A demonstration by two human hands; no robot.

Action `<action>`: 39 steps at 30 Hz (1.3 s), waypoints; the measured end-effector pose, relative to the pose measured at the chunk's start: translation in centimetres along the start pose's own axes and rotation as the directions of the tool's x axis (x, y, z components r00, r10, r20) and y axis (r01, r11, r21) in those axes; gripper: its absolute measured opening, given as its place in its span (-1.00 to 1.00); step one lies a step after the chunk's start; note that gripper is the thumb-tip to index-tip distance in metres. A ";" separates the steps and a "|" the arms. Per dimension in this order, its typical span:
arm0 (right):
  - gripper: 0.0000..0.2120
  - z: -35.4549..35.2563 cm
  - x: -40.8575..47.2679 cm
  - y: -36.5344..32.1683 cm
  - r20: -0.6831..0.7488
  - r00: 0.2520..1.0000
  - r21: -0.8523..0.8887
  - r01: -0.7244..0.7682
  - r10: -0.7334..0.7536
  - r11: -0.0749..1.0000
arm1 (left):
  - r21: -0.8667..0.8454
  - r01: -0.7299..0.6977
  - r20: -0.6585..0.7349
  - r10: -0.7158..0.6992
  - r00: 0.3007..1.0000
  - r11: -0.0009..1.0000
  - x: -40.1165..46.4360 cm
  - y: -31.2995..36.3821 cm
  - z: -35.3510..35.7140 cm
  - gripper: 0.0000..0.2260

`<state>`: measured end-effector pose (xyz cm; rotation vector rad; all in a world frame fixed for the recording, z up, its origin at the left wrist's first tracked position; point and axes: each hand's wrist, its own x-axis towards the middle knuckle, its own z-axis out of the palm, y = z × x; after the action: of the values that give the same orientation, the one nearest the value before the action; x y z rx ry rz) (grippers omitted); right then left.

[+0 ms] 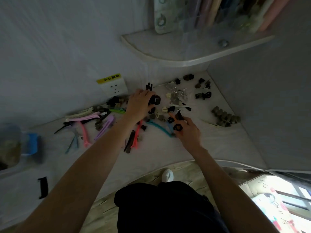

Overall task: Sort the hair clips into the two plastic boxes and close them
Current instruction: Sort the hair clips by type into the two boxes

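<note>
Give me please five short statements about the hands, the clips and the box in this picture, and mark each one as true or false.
1. The left hand holds black clips. True.
2. The right hand rests empty on the floor. False: it is over the white table and has a small black clip at its fingers.
3. The long pink clips lie to the left of the left forearm. True.
4. All clips are already inside the boxes. False: many are spread on the table.
5. A plastic box with a blue part stands at the left edge. True.
</note>
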<state>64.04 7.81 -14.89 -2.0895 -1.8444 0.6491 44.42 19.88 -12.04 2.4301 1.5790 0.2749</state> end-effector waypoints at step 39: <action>-0.67 13.7 -2.8 -46.8 0.233 0.683 0.167 0.673 -0.693 0.720 | -0.090 0.553 0.020 -0.554 0.832 0.828 -32.5 -31.5 -15.9 -0.61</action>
<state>16.66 10.77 -3.45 -1.1185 -2.4945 0.7990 -0.62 3.92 -7.03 1.7902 2.1305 0.2391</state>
